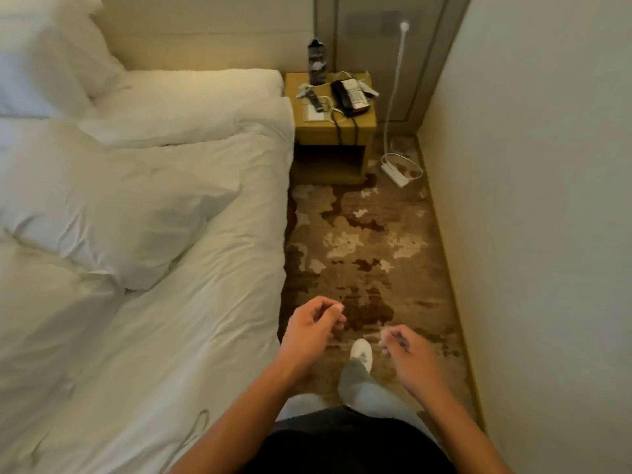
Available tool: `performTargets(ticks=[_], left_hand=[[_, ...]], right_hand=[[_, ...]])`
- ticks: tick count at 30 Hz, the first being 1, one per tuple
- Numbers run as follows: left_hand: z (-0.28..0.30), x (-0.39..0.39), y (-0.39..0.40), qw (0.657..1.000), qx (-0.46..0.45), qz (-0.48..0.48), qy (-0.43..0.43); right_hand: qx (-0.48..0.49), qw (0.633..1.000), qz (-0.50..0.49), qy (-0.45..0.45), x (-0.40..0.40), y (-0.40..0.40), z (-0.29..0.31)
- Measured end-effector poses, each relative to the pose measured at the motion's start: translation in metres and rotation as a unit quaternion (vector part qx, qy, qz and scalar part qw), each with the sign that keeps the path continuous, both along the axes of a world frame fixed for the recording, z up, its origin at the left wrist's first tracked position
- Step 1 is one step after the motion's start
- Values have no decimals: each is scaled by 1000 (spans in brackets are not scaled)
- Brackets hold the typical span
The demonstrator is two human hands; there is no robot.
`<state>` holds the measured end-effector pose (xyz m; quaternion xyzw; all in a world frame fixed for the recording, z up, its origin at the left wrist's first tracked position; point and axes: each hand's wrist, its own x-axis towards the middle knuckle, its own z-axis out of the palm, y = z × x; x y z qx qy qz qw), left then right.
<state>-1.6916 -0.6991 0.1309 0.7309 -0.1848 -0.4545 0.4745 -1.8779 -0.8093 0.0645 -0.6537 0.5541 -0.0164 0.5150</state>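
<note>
My left hand (309, 328) hangs in front of me beside the bed's right edge, fingers loosely curled, holding nothing. My right hand (405, 350) is a little lower and to the right, over the carpet, fingers also loosely curled and empty. A white rumpled duvet (143, 268) covers the bed on the left, with a loose pillow (113, 220) lying on it and more pillows (51, 56) at the headboard. Neither hand touches the bedding.
A yellow nightstand (333, 131) stands in the far corner with a telephone (350, 97), a remote (314, 100) and a dark carton (317, 61). A white power strip (396, 174) and cable lie on the patterned carpet (359, 241). A wall (530, 200) runs along the right. My foot (361, 352) is forward.
</note>
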Motion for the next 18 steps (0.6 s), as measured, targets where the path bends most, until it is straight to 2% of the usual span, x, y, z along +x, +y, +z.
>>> performTargets(ticks=[4,10,14,18], left_hand=[[8,64,-35,990,30,134,-8],[-1,162,-71,955,58,289,-10],[-19,242,-109,937,50,345,15],[-23,328,-159,929,37,367,36]], right_hand=[[6,988,148,-35,124,-94,23],[-34,942,326,-74,309,-172,49],[-48,921,381,-57,408,-204,42],[-62,916,396,-25,472,-237,39]])
